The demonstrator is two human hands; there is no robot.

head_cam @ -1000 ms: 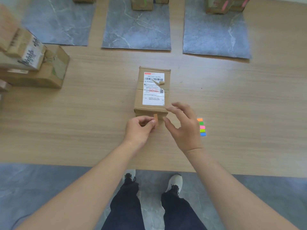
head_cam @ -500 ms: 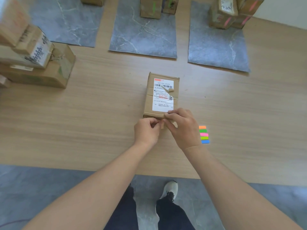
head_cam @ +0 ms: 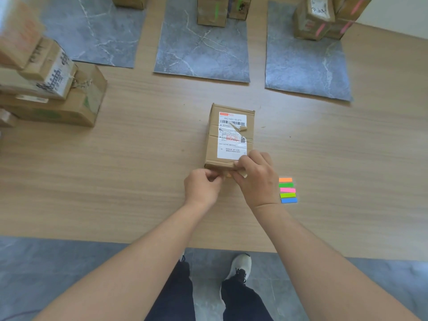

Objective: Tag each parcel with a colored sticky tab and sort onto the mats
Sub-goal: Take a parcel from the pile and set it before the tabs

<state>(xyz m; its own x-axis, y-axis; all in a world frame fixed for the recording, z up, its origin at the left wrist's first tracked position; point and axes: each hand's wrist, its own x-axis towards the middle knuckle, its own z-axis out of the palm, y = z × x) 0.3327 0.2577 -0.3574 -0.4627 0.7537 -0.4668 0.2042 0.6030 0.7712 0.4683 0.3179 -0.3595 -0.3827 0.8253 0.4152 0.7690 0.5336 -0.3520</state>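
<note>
Head view: a parcel is seen lying label-up at the middle of the table, its near end turned toward the near edge. The right hand is curled over that near end, fingers on top and thumb below, so the parcel is gripped. The left hand is closed in a pinch just beside it, on what appears to be a small orange tab; most of it is hidden by fingers. A strip of 5 colored tabs is laid just right of the right hand. Along the far edge, green-marked parcels are stood on the middle mat and pink-marked parcels on the right mat. Untagged boxes are piled at the left edge.

The tab could be fixed crooked or only partly if it is pressed onto loose tape or the cardboard corner; it may then be shed when the parcel is carried. The wrong mat could also be chosen, since orange is poorly read against cardboard.
</note>
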